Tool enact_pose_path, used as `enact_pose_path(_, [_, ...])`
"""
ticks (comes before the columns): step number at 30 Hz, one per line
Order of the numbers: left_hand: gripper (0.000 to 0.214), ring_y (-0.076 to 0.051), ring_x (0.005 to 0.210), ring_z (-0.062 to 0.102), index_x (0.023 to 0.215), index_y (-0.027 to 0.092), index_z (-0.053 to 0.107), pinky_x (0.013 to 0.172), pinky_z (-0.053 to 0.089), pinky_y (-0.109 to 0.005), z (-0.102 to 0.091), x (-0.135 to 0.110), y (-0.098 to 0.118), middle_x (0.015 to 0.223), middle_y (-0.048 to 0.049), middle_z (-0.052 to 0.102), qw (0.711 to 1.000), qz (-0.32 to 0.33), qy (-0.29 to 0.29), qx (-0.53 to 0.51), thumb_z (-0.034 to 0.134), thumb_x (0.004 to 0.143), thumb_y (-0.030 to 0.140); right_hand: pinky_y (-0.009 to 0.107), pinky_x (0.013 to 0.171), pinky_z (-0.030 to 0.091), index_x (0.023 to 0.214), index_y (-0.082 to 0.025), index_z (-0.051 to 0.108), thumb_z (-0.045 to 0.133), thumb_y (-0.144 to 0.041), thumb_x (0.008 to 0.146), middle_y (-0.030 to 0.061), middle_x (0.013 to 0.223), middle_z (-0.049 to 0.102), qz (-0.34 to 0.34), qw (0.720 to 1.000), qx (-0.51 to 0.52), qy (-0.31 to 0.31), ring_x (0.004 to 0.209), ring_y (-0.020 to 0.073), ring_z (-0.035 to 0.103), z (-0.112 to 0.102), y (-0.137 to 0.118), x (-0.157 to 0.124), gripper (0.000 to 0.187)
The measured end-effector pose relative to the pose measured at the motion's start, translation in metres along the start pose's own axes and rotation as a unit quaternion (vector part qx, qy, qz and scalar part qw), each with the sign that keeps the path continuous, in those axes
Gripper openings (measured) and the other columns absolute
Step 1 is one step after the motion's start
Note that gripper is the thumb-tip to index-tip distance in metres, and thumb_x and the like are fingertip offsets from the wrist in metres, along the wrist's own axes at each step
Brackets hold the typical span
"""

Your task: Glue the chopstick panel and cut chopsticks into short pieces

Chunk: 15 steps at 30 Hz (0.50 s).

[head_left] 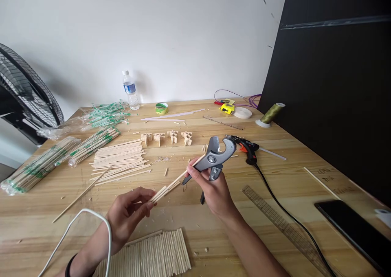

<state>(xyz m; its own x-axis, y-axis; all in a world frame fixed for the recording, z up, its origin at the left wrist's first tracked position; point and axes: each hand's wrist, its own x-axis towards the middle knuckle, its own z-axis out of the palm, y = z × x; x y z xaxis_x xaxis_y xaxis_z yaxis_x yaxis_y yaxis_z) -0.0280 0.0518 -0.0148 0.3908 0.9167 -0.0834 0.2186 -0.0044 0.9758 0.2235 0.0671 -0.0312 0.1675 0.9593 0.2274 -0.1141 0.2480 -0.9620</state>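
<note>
My left hand (128, 218) pinches the near end of a small bundle of thin wooden sticks (172, 184) that slants up to the right. My right hand (214, 189) is closed on the handles of a grey cutting plier (215, 157), whose open jaws sit around the far end of the sticks. Both hands hover above the wooden table (275, 167). A flat mat of short cut sticks (155, 254) lies just below my hands at the near edge.
A loose pile of long sticks (120, 159) and wrapped stick packs (39, 167) lie at left. Small stick assemblies (166, 137), a glue gun (247, 148) with black cord, a ruler (284, 226), phone (354, 230), thread spool (270, 114), tapes, water bottle (130, 90) and a fan (24, 89) surround them.
</note>
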Motion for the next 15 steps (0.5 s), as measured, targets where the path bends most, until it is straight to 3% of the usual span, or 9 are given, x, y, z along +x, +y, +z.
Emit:
enact_pose_path(6, [0.027,-0.013,0.068,0.062,0.101,0.016,0.077,0.063,0.057,-0.022,0.001,-0.003,0.005,0.085,-0.0059,0.072,0.998,0.041,0.04,0.036,0.069,0.093,0.04,0.031,0.078,0.051,0.088,-0.021,0.067,0.066,-0.042,0.096,0.003,0.082,0.069,-0.023,0.997,-0.076,0.003,0.081,0.0202,0.066,0.001,-0.009,-0.003,0.022])
enact_pose_path(11, [0.018,-0.012,0.074,0.064,0.102,0.019,0.076,0.067,0.058,-0.021,-0.005,-0.003,0.008,0.093,-0.0046,0.072,0.986,0.086,0.126,0.071,0.067,0.094,0.033,0.033,0.082,0.049,0.087,-0.02,0.066,0.058,-0.047,0.098,0.0057,0.084,0.07,-0.058,0.976,-0.174,0.12,0.084,0.022,0.066,-0.007,-0.012,0.002,0.03])
enact_pose_path(15, [0.018,-0.013,0.074,0.065,0.106,0.02,0.074,0.066,0.058,-0.02,-0.01,-0.003,0.002,0.093,-0.0049,0.072,0.977,0.137,0.105,0.122,0.063,0.097,0.031,0.034,0.082,0.05,0.092,-0.019,0.067,0.059,-0.045,0.096,0.0067,0.087,0.072,-0.081,0.956,-0.225,0.171,0.085,0.0228,0.068,-0.012,-0.011,0.006,0.027])
